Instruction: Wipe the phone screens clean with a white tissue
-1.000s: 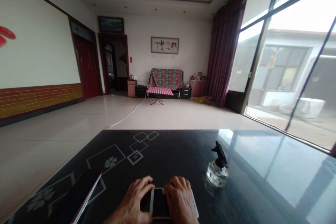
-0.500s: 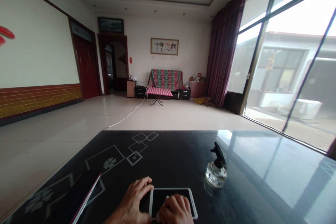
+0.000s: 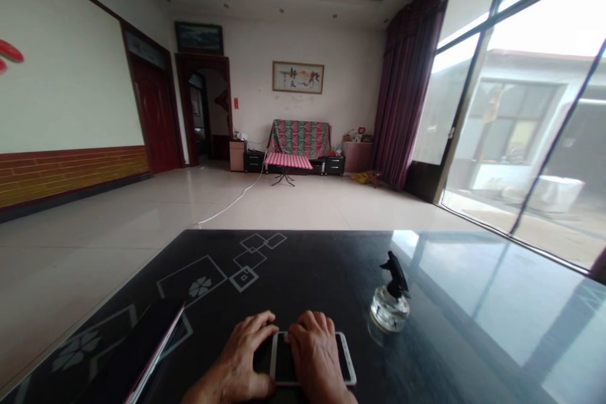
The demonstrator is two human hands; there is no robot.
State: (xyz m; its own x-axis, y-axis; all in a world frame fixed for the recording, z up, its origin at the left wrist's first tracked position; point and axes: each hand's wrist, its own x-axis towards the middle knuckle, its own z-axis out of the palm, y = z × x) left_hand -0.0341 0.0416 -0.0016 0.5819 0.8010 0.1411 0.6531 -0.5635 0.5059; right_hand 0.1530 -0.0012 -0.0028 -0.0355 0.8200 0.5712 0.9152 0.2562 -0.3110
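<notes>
A white-framed smartphone (image 3: 283, 361) lies flat, dark screen up, on the black glossy table. My left hand (image 3: 239, 353) grips its left side, fingertips at the far left corner and thumb near the close left corner. Over the middle of the screen sits my right hand (image 3: 316, 350), fingers curled down and pressed together. Whatever is beneath those fingers is mostly hidden; a small pale bit shows by the fingertips. Right of the phone stands a clear glass spray bottle (image 3: 389, 309) with a black trigger head.
At the table's left lies a dark, thin, flat object with a pale edge (image 3: 154, 356). The tabletop (image 3: 312, 265) carries grey square and flower patterns. Across the tiled floor stands a small table with a red checked cover (image 3: 288, 161). Tall windows (image 3: 534, 139) fill the right side.
My right hand has moved away from me across the screen, from the near edge toward the far edge. My left hand stays at the phone's left side. The view has tilted slightly.
</notes>
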